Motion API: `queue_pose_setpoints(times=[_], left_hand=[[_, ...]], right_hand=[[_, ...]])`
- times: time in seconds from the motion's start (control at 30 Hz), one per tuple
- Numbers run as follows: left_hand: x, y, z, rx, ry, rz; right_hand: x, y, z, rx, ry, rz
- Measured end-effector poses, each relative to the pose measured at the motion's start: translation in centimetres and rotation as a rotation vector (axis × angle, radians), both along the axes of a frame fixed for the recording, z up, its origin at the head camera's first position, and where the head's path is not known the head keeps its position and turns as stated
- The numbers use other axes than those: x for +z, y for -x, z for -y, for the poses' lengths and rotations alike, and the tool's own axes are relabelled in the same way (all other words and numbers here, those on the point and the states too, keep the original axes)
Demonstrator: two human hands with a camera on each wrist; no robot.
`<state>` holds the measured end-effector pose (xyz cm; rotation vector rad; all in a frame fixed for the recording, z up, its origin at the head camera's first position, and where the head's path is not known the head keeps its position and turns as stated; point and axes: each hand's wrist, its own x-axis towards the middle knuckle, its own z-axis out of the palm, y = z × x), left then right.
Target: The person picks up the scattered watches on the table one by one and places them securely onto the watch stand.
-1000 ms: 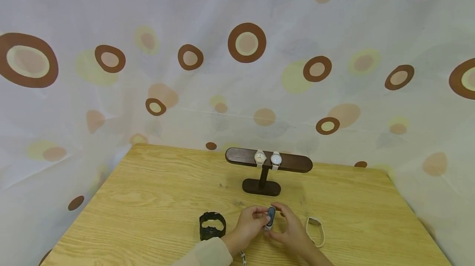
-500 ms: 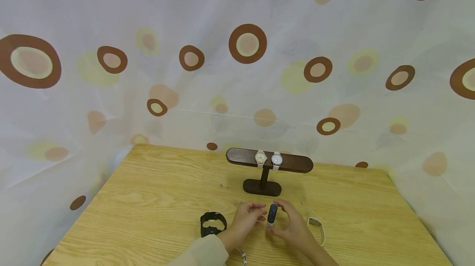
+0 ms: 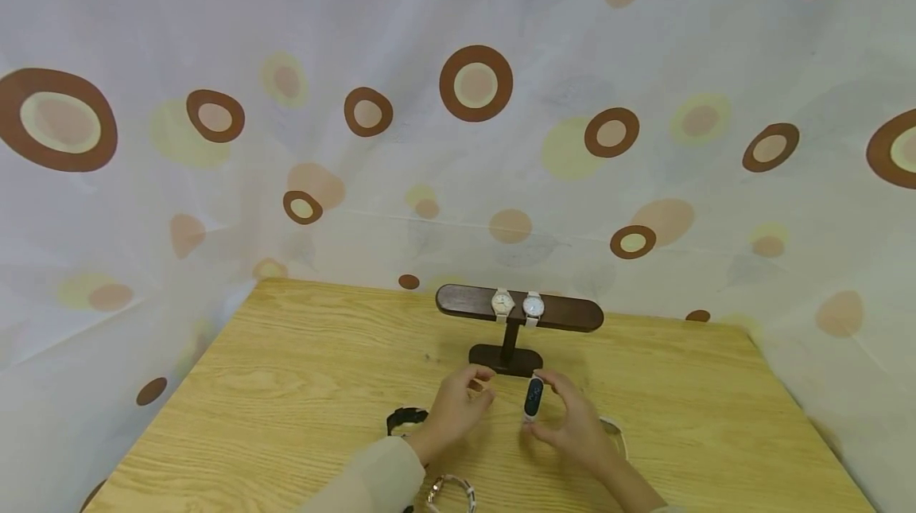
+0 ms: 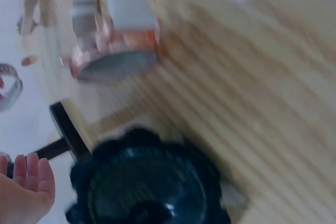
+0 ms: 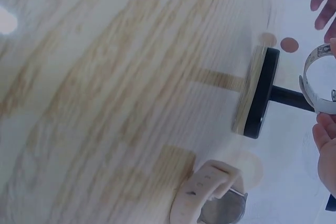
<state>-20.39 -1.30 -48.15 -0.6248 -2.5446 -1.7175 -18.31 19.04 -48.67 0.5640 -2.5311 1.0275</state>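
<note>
My right hand [image 3: 576, 421] pinches a white fitness band [image 3: 533, 398] with a dark oval screen between thumb and fingers, holding it in front of the stand's base. Its pale loop shows in the right wrist view, where the fingers [image 5: 328, 140] hold its lower edge. To the left, apart from the band, my left hand [image 3: 454, 410] is raised with loosely bent fingers and nothing in them. Behind both hands stands a dark wooden watch stand [image 3: 572, 314], carrying two white-strapped watches [image 3: 503, 304] side by side on its bar.
Below the left forearm a black watch [image 4: 147, 187] lies on the wooden table [image 3: 308, 370], beside a rose-gold watch [image 4: 115, 51]. A cream-strapped watch [image 5: 207, 198] stands right of my right hand. A dotted sheet [image 3: 429, 147] hangs behind the table.
My left hand has let go of the fitness band and moved left and forward. The right hand has carried the band slightly forward and right. More of the rose-gold watch shows.
</note>
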Motion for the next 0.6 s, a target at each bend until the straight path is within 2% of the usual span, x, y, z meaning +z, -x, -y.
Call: queue_pose_setpoints(times=[0.2, 0.27, 0.4, 0.53, 0.6], left_hand=[[0.5, 1.0, 1.7, -0.012, 0.223, -0.068], [0.5, 1.3, 2.2, -0.006, 0.288, -0.104], [0.4, 1.8, 2.7, 0.009, 0.357, -0.195], [0.4, 2.2, 3.3, 0.017, 0.411, -0.267], [0.4, 2.4, 3.6, 0.018, 0.448, -0.330]], right_hand=[[0.9, 0.3, -0.7, -0.067, 0.047, 0.182], [1.1, 0.5, -0.9, -0.084, 0.053, 0.212], [1.3, 0.9, -1.4, -0.077, 0.050, 0.184], [1.2, 1.2, -1.6, -0.056, 0.030, 0.067], [1.0, 1.4, -1.7, -0.051, 0.028, 0.024]])
